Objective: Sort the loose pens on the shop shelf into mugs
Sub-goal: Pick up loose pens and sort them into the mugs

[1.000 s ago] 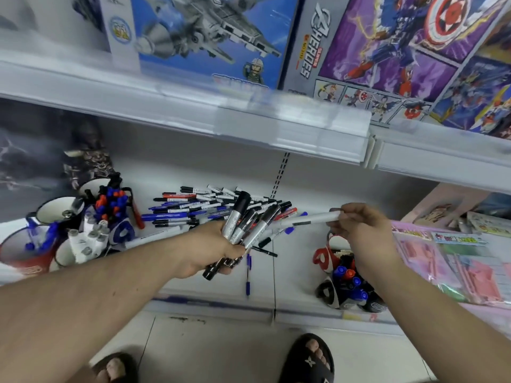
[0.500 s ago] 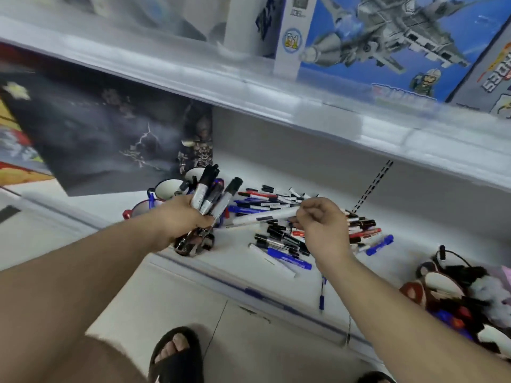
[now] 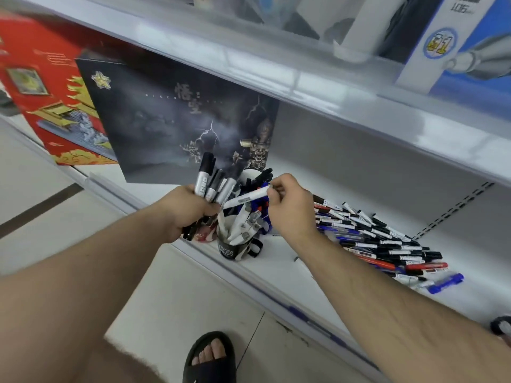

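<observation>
My left hand (image 3: 184, 210) grips a bundle of silver-and-black markers (image 3: 214, 182), caps pointing up. My right hand (image 3: 291, 205) pinches one white pen (image 3: 243, 199) by its right end and holds it level just above a black mug (image 3: 233, 248) that holds several white pens. Behind that mug stand more mugs with blue and black pens, mostly hidden by my hands. A heap of loose pens (image 3: 381, 244) with black, blue and red caps lies on the white shelf (image 3: 279, 268) to the right.
A dark game box (image 3: 166, 125) and a red box (image 3: 47, 92) stand at the back left of the shelf. An upper shelf (image 3: 304, 78) with toy boxes overhangs. A loose blue pen (image 3: 446, 283) lies near the shelf's front edge. My sandalled foot (image 3: 210, 357) is on the floor below.
The view has swung left. Both hands moved left with it, away from the heap, and the white pen in my right hand now sits above the black mug.
</observation>
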`<state>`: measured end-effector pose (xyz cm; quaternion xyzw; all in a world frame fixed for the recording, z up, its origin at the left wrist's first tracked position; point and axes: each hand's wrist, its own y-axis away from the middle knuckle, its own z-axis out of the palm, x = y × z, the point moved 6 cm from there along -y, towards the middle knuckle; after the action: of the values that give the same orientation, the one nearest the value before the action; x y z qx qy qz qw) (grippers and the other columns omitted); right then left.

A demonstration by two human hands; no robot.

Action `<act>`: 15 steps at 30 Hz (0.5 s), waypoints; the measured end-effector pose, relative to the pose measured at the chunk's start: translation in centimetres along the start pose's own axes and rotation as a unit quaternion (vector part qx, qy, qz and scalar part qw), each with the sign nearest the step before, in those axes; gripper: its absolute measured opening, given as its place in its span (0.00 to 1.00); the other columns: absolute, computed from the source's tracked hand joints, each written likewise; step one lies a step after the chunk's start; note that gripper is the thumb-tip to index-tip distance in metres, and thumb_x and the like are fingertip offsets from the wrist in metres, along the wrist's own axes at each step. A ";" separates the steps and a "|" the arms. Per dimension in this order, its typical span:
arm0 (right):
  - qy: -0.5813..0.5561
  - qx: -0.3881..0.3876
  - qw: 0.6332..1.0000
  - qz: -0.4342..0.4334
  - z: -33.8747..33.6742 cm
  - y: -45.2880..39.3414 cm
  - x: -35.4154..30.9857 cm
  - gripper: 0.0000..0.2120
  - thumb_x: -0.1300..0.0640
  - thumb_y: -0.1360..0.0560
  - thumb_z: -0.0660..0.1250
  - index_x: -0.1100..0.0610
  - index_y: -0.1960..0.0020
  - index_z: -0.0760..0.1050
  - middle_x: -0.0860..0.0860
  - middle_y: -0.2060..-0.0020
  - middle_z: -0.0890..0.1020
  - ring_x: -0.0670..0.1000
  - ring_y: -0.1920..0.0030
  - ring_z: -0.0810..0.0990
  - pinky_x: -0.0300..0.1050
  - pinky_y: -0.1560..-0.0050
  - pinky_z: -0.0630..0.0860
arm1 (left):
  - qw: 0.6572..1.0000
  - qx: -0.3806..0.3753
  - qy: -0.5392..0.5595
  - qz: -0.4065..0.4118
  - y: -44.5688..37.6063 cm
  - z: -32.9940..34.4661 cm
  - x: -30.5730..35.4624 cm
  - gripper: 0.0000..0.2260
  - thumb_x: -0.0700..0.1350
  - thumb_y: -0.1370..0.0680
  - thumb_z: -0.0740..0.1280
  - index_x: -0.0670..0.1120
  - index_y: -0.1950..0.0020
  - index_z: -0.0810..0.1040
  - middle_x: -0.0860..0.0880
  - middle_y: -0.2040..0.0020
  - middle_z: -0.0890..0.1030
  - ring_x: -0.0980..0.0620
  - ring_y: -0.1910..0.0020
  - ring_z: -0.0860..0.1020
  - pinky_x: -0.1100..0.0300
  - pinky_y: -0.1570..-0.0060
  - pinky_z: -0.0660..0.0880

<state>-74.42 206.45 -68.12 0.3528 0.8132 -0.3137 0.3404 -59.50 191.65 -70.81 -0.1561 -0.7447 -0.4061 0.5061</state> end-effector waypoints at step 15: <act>0.140 -0.084 0.982 -0.099 5.8 -0.6 1.1 0.06 0.58 0.23 0.69 0.57 0.49 0.82 0.55 0.60 0.85 0.58 0.57 0.81 0.50 0.55 0.77 | 1.000 -0.009 0.027 -0.002 -0.3 -1.2 0.2 0.09 0.30 0.25 0.69 0.44 0.54 0.78 0.40 0.54 0.79 0.42 0.55 0.78 0.58 0.68 0.78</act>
<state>-73.53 202.14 -72.12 0.2814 0.9072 -0.2235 0.2189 -59.02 190.52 -70.60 -0.1479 -0.7275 -0.4176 0.5240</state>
